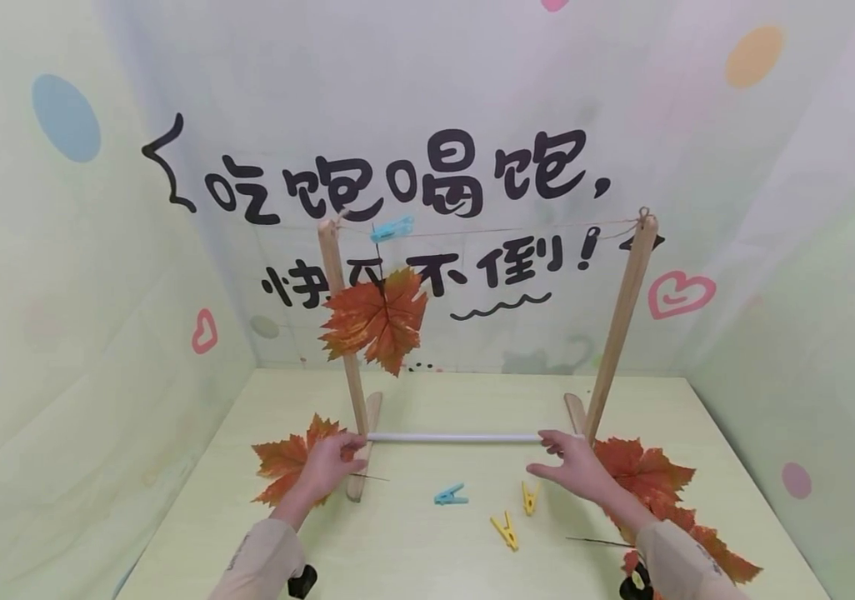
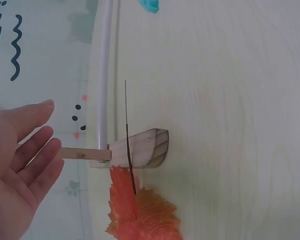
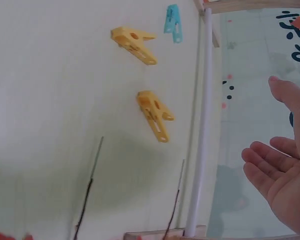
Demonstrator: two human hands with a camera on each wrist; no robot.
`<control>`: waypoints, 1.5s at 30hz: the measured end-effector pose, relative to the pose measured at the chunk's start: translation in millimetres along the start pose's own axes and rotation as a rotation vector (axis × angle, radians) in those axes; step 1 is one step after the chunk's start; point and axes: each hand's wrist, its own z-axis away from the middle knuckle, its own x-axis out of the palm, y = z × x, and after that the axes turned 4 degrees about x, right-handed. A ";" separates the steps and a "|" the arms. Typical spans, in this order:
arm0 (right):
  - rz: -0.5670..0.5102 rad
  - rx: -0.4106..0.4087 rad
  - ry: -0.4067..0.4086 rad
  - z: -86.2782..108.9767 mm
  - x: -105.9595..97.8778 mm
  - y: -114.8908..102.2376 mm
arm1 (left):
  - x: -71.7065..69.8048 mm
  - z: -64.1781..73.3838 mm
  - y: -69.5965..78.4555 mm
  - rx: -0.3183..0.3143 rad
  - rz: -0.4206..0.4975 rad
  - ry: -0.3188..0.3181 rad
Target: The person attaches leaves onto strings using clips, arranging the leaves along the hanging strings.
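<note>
A wooden frame with two upright posts, the left post (image 1: 352, 392) and the right post (image 1: 621, 333), is joined low down by a white rod (image 1: 457, 437). My left hand (image 1: 332, 465) hovers beside the left post, its fingers loosely bent around nothing in the left wrist view. Near the rod's right end is my right hand (image 1: 576, 468), thumb and fingers spread apart with nothing between them. From the string (image 1: 502, 232) a blue clothespin (image 1: 392, 229) holds an orange maple leaf (image 1: 378, 321) by its stem.
On the table lie a blue clothespin (image 1: 451, 495) and two yellow clothespins, one (image 1: 529, 497) farther back than the other (image 1: 505, 531). A maple leaf (image 1: 281, 462) lies by the left hand; more leaves (image 1: 645, 475) lie at the right. Printed cloth walls surround the table.
</note>
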 end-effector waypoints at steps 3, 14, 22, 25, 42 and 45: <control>0.003 0.048 0.010 5.7 10.1 5.7 | 4.4 1.2 -7.3 -0.003 -0.029 -0.014; 0.087 0.165 0.014 21.2 33.8 17.3 | 17.0 2.9 -25.5 -0.002 -0.161 -0.090; 0.082 0.205 0.016 29.1 38.8 17.5 | 28.7 1.7 -32.9 -0.010 -0.168 -0.116; 0.090 0.217 0.010 30.3 40.9 19.4 | 31.8 2.4 -35.0 0.009 -0.182 -0.102; 0.099 0.250 0.027 31.7 52.5 25.9 | 35.6 1.6 -40.1 0.094 -0.254 -0.032; 0.101 0.247 0.043 30.9 54.8 26.6 | 34.9 -0.5 -39.2 0.092 -0.248 -0.021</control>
